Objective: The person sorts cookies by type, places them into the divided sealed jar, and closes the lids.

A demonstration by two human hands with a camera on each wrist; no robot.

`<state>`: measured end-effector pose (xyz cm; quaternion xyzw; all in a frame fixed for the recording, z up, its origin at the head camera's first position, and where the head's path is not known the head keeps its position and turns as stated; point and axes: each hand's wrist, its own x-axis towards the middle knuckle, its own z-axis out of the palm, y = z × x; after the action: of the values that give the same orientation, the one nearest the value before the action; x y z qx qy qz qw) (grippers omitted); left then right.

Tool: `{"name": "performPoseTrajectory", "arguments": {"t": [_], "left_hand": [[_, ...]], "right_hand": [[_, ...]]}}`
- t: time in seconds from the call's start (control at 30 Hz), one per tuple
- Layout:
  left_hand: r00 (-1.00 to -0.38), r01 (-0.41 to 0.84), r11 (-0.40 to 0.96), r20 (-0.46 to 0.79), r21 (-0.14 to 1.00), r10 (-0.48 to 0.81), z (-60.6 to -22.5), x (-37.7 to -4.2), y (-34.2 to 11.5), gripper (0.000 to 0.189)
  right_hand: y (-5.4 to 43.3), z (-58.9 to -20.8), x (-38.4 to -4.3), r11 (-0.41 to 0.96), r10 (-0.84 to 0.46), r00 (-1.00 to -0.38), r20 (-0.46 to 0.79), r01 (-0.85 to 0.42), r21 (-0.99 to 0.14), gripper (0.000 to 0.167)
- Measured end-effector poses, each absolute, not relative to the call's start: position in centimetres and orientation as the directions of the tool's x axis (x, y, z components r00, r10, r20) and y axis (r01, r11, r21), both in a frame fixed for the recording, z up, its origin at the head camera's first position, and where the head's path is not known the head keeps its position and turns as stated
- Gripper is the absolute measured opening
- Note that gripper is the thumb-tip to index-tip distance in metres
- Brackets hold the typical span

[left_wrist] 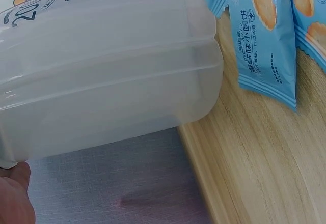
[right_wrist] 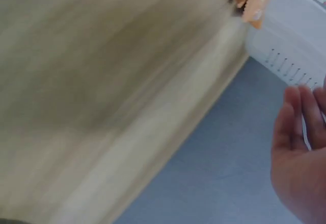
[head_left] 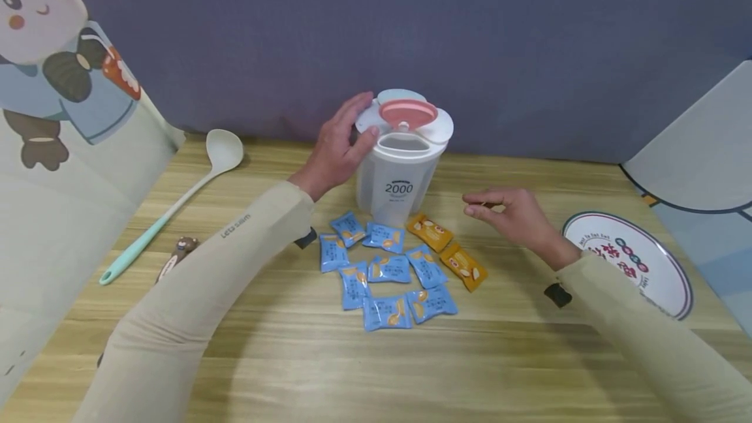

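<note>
Holds translucent container [head_left: 399, 181] by its lid [head_left: 440, 130] with left grip [head_left: 339, 149], twelve o'clock from blue packets [head_left: 389, 269]; extends right grip [head_left: 517, 215], slightly parted, at its four o'clock. Shows scale marks [right_wrist: 293, 70] only in right-wrist view.

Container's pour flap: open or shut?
Open. In the head view, the pink flap is tilted up, leaving the opening in the container's white lid uncovered.

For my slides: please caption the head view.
Left hand grips a lidded container behind blue packets and orange packets; right hand hovers.
</note>
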<state>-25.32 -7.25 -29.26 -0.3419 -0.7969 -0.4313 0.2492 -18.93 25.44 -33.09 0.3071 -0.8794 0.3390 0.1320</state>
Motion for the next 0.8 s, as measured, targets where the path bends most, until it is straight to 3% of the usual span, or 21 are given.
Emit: {"name": "performPoseTrajectory", "arguments": {"t": [0.2, 0.53, 0.8], "left_hand": [[-0.641, 0.759, 0.400, 0.695, 0.513, 0.326, -29.3, -25.2, -7.2, 0.054], [-0.633, 0.764, 0.403, 0.704, 0.504, 0.322, -29.3, -25.2, -7.2, 0.054], [-0.630, 0.768, 0.400, 0.706, 0.501, 0.324, -29.4, -25.2, -7.2, 0.055]], "right_hand": [[26.2, -34.2, -18.8, 0.554, -0.494, -0.833, 0.251, -0.523, -0.648, 0.017], [27.0, -36.5, -18.9, 0.510, -0.620, -0.785, -0.011, -0.392, -0.766, 0.025], [26.9, -37.0, -18.8, 0.495, -0.654, -0.756, -0.037, -0.390, -0.776, 0.034]]}}
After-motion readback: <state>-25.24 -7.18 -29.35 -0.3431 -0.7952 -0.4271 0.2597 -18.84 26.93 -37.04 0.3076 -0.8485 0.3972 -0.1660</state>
